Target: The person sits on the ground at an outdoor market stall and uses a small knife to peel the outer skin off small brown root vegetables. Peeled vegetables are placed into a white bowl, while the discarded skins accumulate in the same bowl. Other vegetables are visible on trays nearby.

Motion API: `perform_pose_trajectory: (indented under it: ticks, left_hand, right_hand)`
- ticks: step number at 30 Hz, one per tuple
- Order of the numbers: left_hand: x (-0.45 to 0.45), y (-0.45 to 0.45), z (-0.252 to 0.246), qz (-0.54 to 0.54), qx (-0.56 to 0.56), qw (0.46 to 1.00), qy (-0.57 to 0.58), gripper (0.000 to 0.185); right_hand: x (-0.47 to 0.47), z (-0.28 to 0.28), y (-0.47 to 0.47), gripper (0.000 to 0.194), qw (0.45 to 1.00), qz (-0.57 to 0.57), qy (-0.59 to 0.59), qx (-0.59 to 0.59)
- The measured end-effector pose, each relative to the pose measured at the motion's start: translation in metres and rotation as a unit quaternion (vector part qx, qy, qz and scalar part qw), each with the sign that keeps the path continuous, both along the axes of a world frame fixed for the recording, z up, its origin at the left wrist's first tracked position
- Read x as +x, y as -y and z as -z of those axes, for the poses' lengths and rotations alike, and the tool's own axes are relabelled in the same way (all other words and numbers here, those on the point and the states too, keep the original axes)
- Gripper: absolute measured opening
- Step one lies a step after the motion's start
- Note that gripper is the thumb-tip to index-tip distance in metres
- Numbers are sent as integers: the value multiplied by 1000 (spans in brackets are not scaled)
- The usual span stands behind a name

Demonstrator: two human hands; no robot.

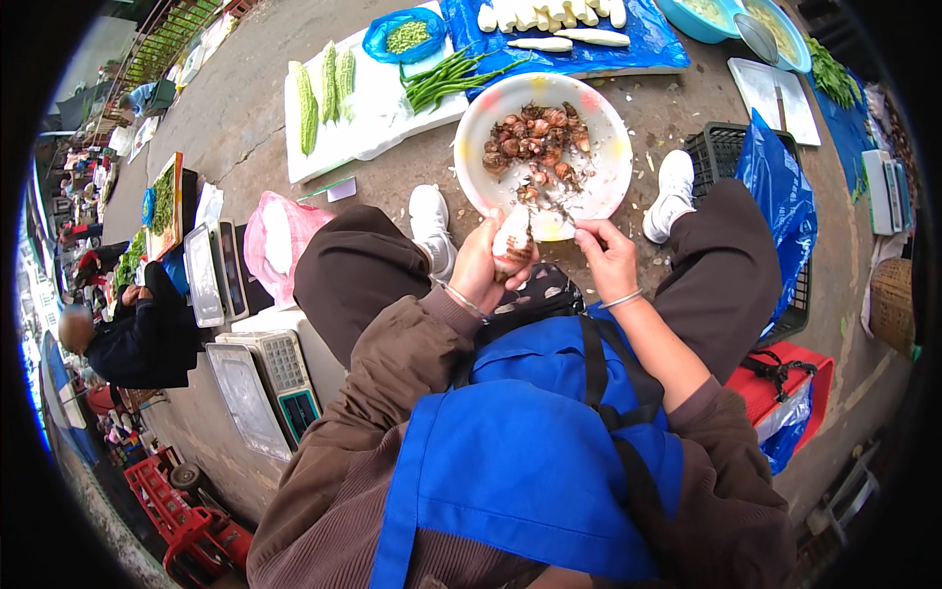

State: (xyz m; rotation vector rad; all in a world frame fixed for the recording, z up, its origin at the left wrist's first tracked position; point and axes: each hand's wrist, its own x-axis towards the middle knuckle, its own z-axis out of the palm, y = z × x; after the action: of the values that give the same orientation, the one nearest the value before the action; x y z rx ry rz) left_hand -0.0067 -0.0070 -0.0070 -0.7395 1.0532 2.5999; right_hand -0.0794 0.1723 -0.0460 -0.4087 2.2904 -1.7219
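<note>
My left hand (482, 261) is closed round a partly peeled taro corm (514, 243), pale at its top with brown rings lower down. To its right, my right hand (609, 258) is raised at the near rim of a round basin (471, 169), thumb and forefinger pinched on a dark, thin bit; whether this is root or a small tool cannot be told. Small brown taro corms (541, 136) lie heaped in the basin, with dark scraps nearer me. A blue apron (530, 471) covers my lap between my spread knees.
Beyond the basin lie bitter melons (305, 107), green chillies (441, 81) and peeled white vegetables (544, 15) on blue plastic. A weighing scale (280, 368) and pink bag (283, 247) stand left. On the right are a black crate (714, 151) and red container (820, 397). A person (140, 339) sits at left.
</note>
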Motion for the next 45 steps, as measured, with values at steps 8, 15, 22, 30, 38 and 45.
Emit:
perform_pose_trajectory:
  ticks: [8,15,22,30,38,45]
  left_hand:
    - [-4,3,7,-74,39,993,78,42]
    - [1,1,14,-66,81,990,92,34]
    - [2,1,12,-34,26,998,51,41]
    - [-1,-4,7,-74,45,994,64,49]
    - [0,-4,10,-103,55,987,108,40]
    - [2,-4,11,-36,4,999,34,44]
  right_hand:
    - [21,-20,8,14,989,-100,-112,-15]
    - [11,-14,5,12,997,4,-67,42]
    - [8,5,3,13,999,34,-1,40]
    - [21,-10,1,13,982,-134,-133,-6]
    - [17,2,-1,13,997,-57,-49,-6]
    - [4,13,-5,15,988,28,134,77]
